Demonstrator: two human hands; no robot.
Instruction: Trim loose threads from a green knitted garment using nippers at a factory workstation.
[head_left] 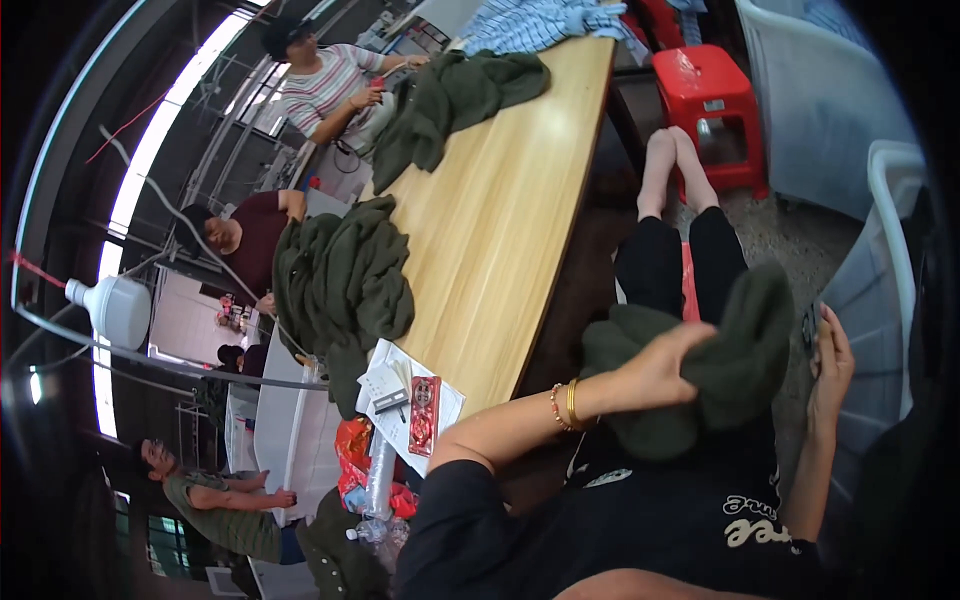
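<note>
Head view: we see the left hand (665, 365) closed on a dark green garment (720, 365) bunched in the lap, fingers pressed into the cloth. Our right hand (828, 355) is clamped on the garment's far end, well apart from the left. Gold and beaded bangles (567, 405) circle the left wrist. Beside the lap runs a wooden table (500, 220); two more green piles (345, 275) lie along its far edge, and papers (405, 405) with a red packet (424, 415) sit at its near corner. A red stool (705, 105) stands beyond the feet.
</note>
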